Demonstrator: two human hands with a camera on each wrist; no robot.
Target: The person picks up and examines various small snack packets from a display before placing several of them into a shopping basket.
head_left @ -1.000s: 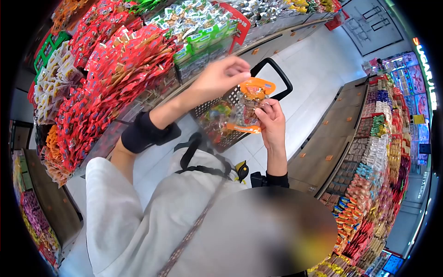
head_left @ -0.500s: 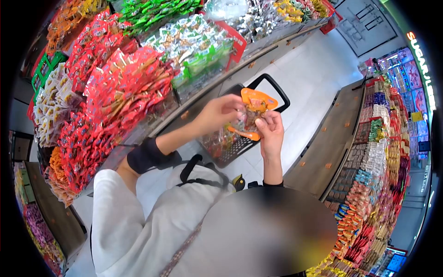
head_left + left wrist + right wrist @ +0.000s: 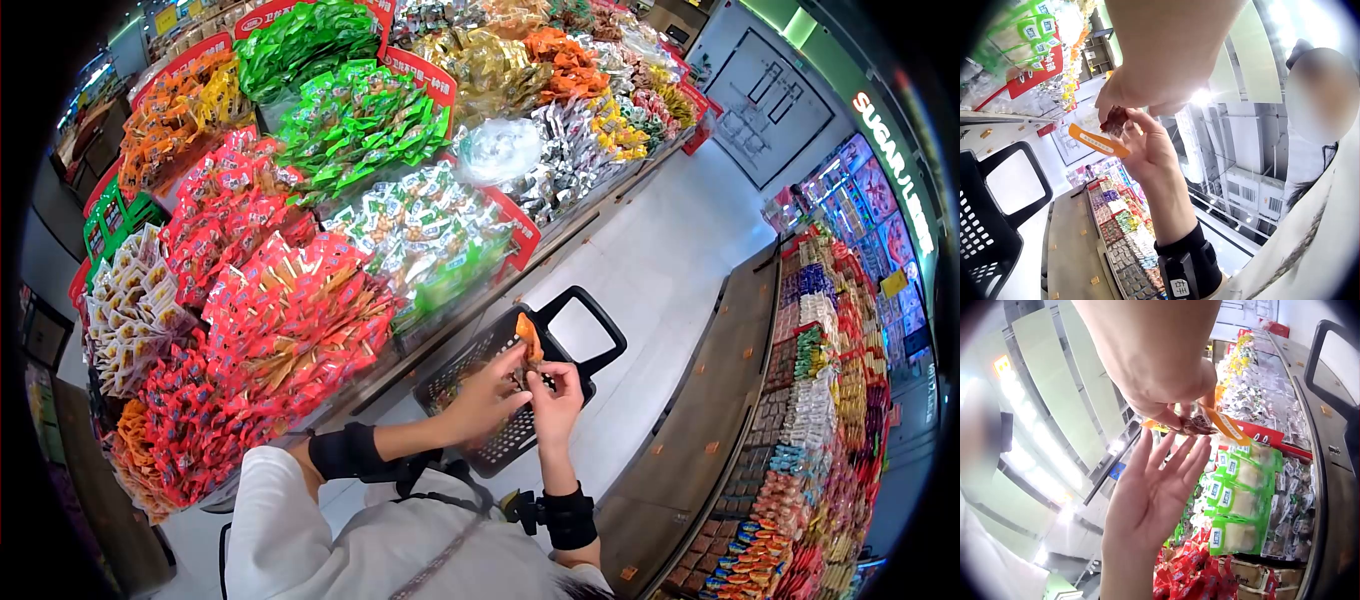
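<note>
Above the basket, my right hand (image 3: pixel 557 400) pinches a small snack packet (image 3: pixel 528 338) between thumb and fingers. The packet has orange ends and a clear middle with dark reddish-brown food inside; one orange end (image 3: pixel 1094 140) juts out in the left wrist view. My left hand (image 3: pixel 487 397) is at the packet's left side. In the right wrist view its palm (image 3: pixel 1149 503) faces the camera, with fingers nearly straight and fingertips right at the packet's lower edge. Below the hands is a black perforated shopping basket (image 3: pixel 500 450) with its handle up, partly hidden by the hands.
To the left runs a sloped candy display with red packets (image 3: pixel 300 310), white-and-green packets (image 3: pixel 425 225) and green packets (image 3: pixel 360 115). A low wooden-fronted shelf (image 3: pixel 690 420) of sweets lines the right. Pale floor (image 3: pixel 650 290) runs between them.
My view has lifted, so hands and basket sit lower in it. The packet has turned from facing me to nearly edge-on. My left hand has come down from its upper end to its side.
</note>
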